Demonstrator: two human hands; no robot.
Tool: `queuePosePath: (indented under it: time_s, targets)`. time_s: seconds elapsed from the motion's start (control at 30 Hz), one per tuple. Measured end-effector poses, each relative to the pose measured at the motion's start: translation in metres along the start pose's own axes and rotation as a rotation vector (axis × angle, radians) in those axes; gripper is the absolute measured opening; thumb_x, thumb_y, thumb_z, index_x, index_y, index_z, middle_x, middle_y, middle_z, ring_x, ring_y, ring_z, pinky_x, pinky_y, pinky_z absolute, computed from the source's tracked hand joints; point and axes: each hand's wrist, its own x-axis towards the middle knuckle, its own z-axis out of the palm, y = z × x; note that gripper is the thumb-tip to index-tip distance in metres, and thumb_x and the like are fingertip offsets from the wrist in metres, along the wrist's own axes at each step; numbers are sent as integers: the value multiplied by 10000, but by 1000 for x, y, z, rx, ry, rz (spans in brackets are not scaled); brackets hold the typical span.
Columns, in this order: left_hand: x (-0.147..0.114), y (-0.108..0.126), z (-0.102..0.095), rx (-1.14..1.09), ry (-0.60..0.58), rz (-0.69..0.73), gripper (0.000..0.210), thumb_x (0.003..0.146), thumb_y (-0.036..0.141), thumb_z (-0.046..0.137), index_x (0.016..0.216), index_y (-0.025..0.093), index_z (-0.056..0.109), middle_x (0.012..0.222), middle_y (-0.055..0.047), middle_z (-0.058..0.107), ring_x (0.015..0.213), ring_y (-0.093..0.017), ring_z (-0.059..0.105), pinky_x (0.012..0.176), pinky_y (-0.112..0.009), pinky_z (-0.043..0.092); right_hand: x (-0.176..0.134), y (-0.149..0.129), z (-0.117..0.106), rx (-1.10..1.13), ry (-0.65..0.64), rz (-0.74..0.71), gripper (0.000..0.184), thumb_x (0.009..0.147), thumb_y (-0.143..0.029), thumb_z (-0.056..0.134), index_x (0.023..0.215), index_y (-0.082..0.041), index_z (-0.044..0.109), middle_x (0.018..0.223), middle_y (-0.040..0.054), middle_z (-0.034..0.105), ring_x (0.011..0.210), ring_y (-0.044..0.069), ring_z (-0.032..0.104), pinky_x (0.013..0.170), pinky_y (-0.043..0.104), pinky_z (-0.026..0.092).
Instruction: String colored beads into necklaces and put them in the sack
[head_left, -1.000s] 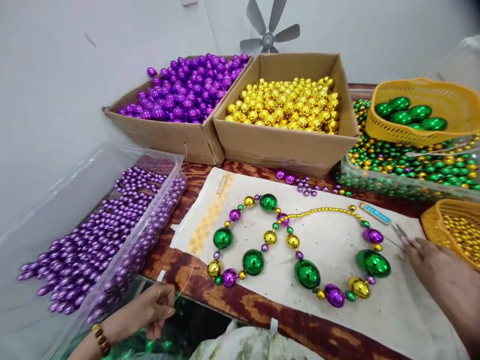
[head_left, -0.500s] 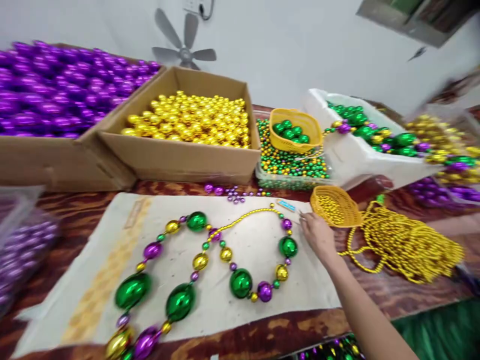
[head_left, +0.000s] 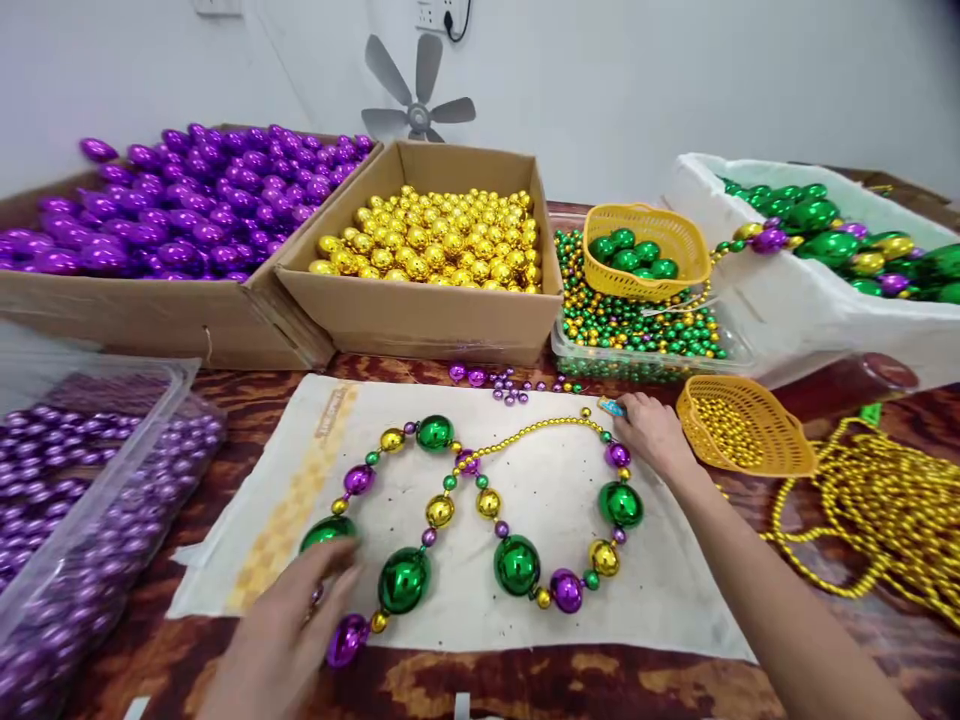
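A beaded necklace [head_left: 517, 564] of green, gold and purple balls lies looped on a pale cloth sheet [head_left: 555, 620]. A strand of small gold beads [head_left: 540, 427] crosses its top. My right hand [head_left: 651, 432] rests at the sheet's upper right, fingers closed on a small flat blue piece with an orange edge [head_left: 611, 406], whose kind I cannot make out. Slightly blurred, my left hand [head_left: 289, 620] is over the necklace's lower left, thumb and fingers apart around the beads there. It partly covers a big green ball [head_left: 328, 533], and other beads are hidden under it.
Boxes of purple balls [head_left: 90, 320] and gold balls [head_left: 420, 318] stand behind. Right of them are a clear tray of small beads [head_left: 645, 365], yellow baskets [head_left: 780, 458] and a white foam box [head_left: 847, 320]. Gold bead strands [head_left: 892, 500] lie right, a purple-bead bag [head_left: 165, 480] left.
My left hand has come into view over the necklace's lower left. My right hand has moved up to the blue piece and closed on it. The view has shifted left.
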Motion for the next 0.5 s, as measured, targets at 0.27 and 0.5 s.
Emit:
queuePosePath:
  time_s: [0.27,0.5]
  targets:
    - [70,59,61,169,-182,87,566,862,508,506,1288,141,441,1142,-157,616,1057,-308,586,884,-424,458,-6,-6,-18,140,42,24,162,903,-232,450,1001,-144,545,886,128,669,859,278,600,805,373,338]
    - [66,63,66,28,-195,1,311,946,426,374,1129,228,528,950,-55,664,885,-246,632,716,-328,451,-17,-98,-50,512,-45,-201,288,939,-212,412,1227,-203,427,1031,66,644,821,184,610,696,247,408]
